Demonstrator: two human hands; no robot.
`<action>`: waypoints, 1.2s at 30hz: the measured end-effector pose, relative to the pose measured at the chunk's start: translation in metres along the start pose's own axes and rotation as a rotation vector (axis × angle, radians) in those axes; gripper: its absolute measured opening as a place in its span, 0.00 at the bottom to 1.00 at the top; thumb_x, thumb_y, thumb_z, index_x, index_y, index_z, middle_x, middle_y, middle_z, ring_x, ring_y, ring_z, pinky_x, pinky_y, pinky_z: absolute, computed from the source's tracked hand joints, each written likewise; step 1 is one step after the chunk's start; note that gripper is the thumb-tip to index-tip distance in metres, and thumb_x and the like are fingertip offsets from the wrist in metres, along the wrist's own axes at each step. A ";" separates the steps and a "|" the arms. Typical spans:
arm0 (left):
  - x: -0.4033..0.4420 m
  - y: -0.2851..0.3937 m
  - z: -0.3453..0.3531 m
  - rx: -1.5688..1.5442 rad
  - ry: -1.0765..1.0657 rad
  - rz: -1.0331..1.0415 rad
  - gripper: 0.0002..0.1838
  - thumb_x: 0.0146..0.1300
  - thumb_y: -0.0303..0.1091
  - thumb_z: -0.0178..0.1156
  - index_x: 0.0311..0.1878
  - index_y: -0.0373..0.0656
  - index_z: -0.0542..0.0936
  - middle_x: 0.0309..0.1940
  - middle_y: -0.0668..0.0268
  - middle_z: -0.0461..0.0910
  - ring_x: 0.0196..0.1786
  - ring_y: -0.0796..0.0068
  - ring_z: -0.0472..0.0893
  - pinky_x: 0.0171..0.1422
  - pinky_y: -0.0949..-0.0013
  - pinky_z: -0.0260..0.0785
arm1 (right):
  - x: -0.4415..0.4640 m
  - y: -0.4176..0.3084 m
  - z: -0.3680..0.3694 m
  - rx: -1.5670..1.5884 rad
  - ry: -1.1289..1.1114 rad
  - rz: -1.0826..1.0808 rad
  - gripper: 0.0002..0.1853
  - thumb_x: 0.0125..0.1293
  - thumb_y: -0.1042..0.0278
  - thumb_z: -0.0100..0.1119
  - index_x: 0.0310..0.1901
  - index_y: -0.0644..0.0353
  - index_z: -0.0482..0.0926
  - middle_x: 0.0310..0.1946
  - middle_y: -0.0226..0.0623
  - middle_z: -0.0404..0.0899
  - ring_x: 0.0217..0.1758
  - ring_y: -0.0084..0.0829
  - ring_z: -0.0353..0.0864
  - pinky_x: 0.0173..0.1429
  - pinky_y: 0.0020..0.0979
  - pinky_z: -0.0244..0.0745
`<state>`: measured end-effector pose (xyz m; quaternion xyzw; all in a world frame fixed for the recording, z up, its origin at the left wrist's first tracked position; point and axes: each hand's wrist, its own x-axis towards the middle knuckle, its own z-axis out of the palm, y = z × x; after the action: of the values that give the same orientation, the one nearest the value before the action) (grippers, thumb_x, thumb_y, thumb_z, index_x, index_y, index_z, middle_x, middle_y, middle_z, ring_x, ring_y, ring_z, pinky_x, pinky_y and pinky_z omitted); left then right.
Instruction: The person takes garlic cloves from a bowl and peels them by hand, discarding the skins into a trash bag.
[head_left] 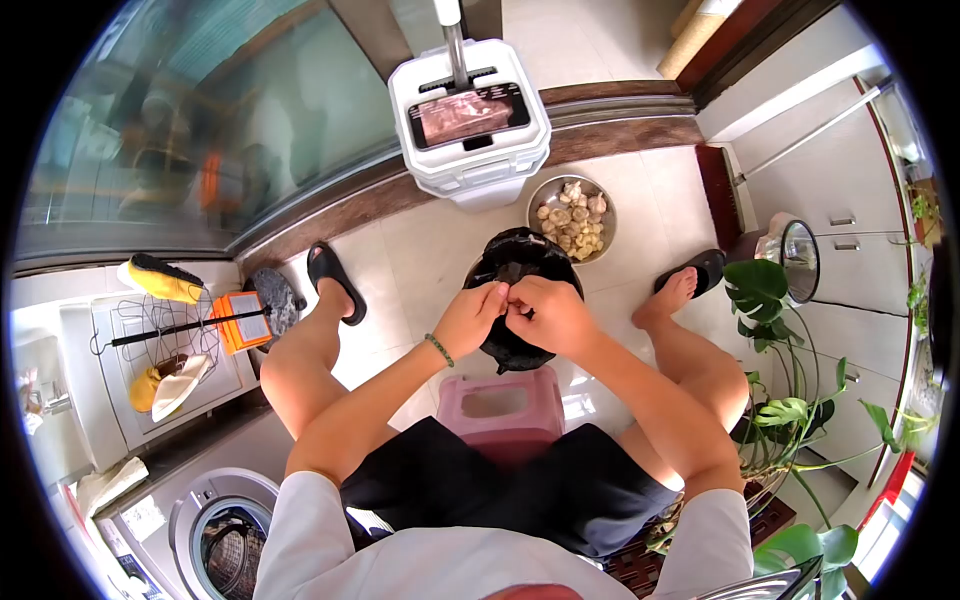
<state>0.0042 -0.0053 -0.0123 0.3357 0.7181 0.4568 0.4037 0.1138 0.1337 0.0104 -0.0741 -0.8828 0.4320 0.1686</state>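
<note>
Both of my hands meet over a bin lined with a black bag. Fingertips of my left hand are pinched together, and my right hand has its fingers curled right beside them. Whatever lies between the fingers is too small to make out. A green beaded bracelet is on my left wrist. Just beyond the bin, a metal bowl holds several garlic bulbs and cloves.
A white box with a phone stands beyond the bin. A pink stool is between my legs. At right are plants and cabinets; at left, a wire rack and a washing machine.
</note>
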 end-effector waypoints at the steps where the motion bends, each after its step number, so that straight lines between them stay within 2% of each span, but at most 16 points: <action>1: 0.002 -0.002 0.001 0.003 -0.004 0.013 0.24 0.77 0.46 0.42 0.34 0.35 0.75 0.24 0.59 0.76 0.29 0.63 0.75 0.40 0.65 0.68 | 0.001 0.002 0.000 -0.009 0.010 -0.003 0.04 0.51 0.73 0.61 0.24 0.60 0.75 0.22 0.39 0.75 0.24 0.42 0.77 0.29 0.38 0.74; 10: 0.000 -0.012 0.008 0.011 -0.005 -0.046 0.24 0.78 0.46 0.41 0.36 0.34 0.75 0.25 0.60 0.77 0.29 0.66 0.76 0.41 0.66 0.70 | -0.009 0.006 0.005 -0.081 0.007 -0.016 0.07 0.51 0.69 0.64 0.23 0.59 0.75 0.22 0.38 0.76 0.25 0.42 0.78 0.29 0.39 0.75; 15: 0.000 -0.007 0.008 -0.114 -0.029 -0.096 0.25 0.79 0.49 0.39 0.36 0.35 0.73 0.26 0.66 0.75 0.31 0.76 0.73 0.40 0.70 0.69 | -0.008 0.007 0.005 -0.133 0.022 -0.053 0.08 0.51 0.69 0.64 0.23 0.58 0.74 0.22 0.37 0.75 0.25 0.41 0.78 0.29 0.39 0.75; 19: 0.002 -0.012 0.011 -0.191 -0.034 -0.124 0.26 0.79 0.50 0.39 0.36 0.36 0.73 0.26 0.67 0.73 0.31 0.78 0.71 0.40 0.72 0.68 | -0.007 0.009 0.008 -0.156 0.035 -0.064 0.07 0.51 0.69 0.64 0.24 0.58 0.74 0.22 0.37 0.75 0.25 0.41 0.79 0.28 0.39 0.75; 21: 0.002 -0.007 0.012 -0.227 0.003 -0.095 0.25 0.80 0.48 0.37 0.32 0.40 0.72 0.23 0.74 0.66 0.27 0.82 0.65 0.33 0.73 0.60 | -0.007 0.009 0.007 -0.144 0.034 -0.062 0.07 0.51 0.69 0.64 0.24 0.58 0.74 0.22 0.37 0.75 0.25 0.41 0.78 0.28 0.39 0.75; 27: 0.003 -0.009 0.010 -0.064 0.016 -0.074 0.26 0.79 0.48 0.38 0.32 0.39 0.73 0.22 0.72 0.68 0.27 0.80 0.66 0.35 0.71 0.62 | -0.004 0.008 0.006 -0.118 0.028 -0.058 0.07 0.51 0.70 0.63 0.24 0.60 0.75 0.22 0.39 0.75 0.24 0.42 0.78 0.28 0.39 0.75; 34: 0.001 -0.015 0.009 -0.033 0.016 -0.072 0.25 0.79 0.48 0.38 0.34 0.37 0.74 0.24 0.70 0.70 0.29 0.80 0.67 0.36 0.72 0.63 | -0.006 0.006 0.010 -0.126 0.046 -0.034 0.06 0.50 0.72 0.63 0.24 0.60 0.74 0.23 0.39 0.76 0.24 0.42 0.78 0.28 0.38 0.74; 36: 0.000 -0.014 0.011 -0.018 0.051 -0.098 0.25 0.78 0.47 0.39 0.36 0.36 0.75 0.23 0.62 0.73 0.30 0.68 0.74 0.41 0.64 0.68 | -0.008 0.005 0.011 -0.136 0.048 -0.033 0.07 0.50 0.70 0.63 0.25 0.60 0.75 0.23 0.40 0.76 0.25 0.43 0.78 0.29 0.39 0.75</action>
<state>0.0121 -0.0056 -0.0278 0.2847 0.7397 0.4513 0.4100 0.1174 0.1264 -0.0019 -0.0810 -0.9070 0.3663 0.1914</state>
